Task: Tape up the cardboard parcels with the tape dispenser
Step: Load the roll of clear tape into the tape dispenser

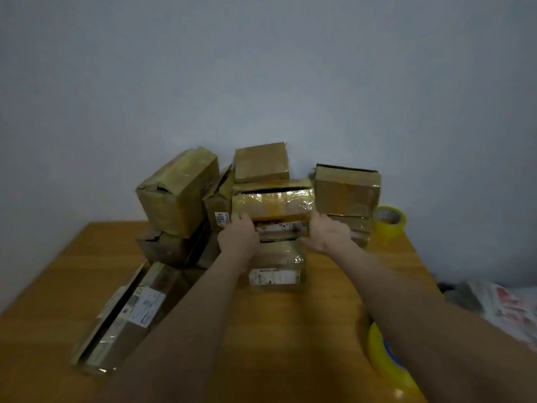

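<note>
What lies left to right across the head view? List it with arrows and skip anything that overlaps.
long flat parcel → tilted parcel → left hand → right hand → yellow tape roll → patterned cloth

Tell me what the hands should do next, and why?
Probably pull the middle box slowly toward the near table: the left hand and right hand sit at its ends, and a small box rests on top.
</note>
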Demonstrator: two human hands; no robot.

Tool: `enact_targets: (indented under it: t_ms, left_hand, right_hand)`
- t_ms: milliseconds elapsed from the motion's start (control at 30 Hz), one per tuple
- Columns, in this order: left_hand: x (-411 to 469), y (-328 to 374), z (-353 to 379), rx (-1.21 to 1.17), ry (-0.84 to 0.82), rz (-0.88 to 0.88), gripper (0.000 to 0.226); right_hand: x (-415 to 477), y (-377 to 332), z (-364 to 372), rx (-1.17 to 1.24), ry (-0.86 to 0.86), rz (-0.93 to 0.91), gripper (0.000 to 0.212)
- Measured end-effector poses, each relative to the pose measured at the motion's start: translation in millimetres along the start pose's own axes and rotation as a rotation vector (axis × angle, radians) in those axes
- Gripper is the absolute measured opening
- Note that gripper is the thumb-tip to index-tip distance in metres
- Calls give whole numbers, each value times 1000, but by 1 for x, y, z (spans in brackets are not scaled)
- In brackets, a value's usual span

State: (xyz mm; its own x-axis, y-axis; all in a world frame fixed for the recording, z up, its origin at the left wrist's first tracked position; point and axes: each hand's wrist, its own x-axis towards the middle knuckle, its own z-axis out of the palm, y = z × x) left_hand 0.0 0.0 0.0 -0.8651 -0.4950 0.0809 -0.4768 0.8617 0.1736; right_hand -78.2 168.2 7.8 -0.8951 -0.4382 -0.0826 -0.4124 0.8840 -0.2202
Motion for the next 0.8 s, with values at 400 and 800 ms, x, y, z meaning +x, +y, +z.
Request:
enact_targets:
  t_ms: [400, 800]
  left_hand:
    - [-4, -33, 65, -632, -132, -188, 80]
    - [-51, -16, 80, -347, -154, 86, 70]
  right_hand:
    - [-4, -4, 68, 914, -149, 253, 72]
    - [-50, 35, 72, 373, -85, 296, 68]
